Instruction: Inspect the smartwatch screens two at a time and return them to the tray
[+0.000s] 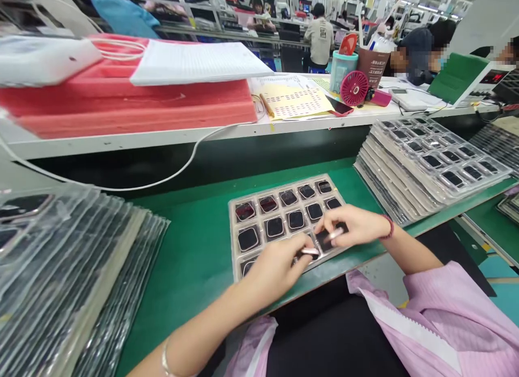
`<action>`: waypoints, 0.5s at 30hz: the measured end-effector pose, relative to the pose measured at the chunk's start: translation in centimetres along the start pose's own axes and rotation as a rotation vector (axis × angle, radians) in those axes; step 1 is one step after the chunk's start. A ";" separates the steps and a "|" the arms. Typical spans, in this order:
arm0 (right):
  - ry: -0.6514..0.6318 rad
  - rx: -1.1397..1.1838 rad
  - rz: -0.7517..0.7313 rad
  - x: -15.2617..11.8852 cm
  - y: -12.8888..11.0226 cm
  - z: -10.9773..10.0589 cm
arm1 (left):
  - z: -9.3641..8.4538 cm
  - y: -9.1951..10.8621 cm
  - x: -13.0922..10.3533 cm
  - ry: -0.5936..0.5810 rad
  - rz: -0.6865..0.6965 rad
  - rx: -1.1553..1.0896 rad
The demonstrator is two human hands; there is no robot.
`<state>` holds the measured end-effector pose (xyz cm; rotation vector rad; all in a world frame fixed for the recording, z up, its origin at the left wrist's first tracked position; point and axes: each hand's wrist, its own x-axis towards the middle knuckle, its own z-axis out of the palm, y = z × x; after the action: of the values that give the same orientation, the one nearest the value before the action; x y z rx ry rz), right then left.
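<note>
A clear plastic tray [232,234] lies on the green mat, its compartments holding dark, square, rounded watch-like pieces with thin metallic frames. Over the tray's front row, my left hand [281,261] pinches one framed piece [310,251], tilted on edge. Close to its right, my right hand [352,226] grips another framed piece [335,234], also tilted and slightly blurred. The fingers partly cover the front compartments. Behind both hands, the rear rows show framed pieces lying flat, such as a dark one [295,220] near the middle.
Tall stacks of clear trays stand at the left [81,280] and right [405,177]. Behind the mat, a white shelf [162,141] bears red foam [162,107], papers, a cup [343,69] and a pink fan [354,88]. A white cable hangs below the shelf. Other people sit farther back.
</note>
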<state>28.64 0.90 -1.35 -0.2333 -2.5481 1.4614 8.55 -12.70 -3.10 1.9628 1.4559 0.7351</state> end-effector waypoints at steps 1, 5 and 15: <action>0.023 0.166 0.014 1.0 0.2 -1.2 | -1.1 0.1 0.6 0.003 -0.051 -0.098; 0.281 0.474 -0.016 6.4 2.2 -5.3 | -5.4 -0.7 5.1 0.213 -0.196 -0.543; 0.193 0.860 -0.048 11.0 3.2 -7.2 | -11.4 -2.3 7.7 0.364 -0.164 -1.041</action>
<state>19.92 11.07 0.43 -0.1578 -1.5707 2.2071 0.71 -3.26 3.65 0.9302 1.0336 1.4473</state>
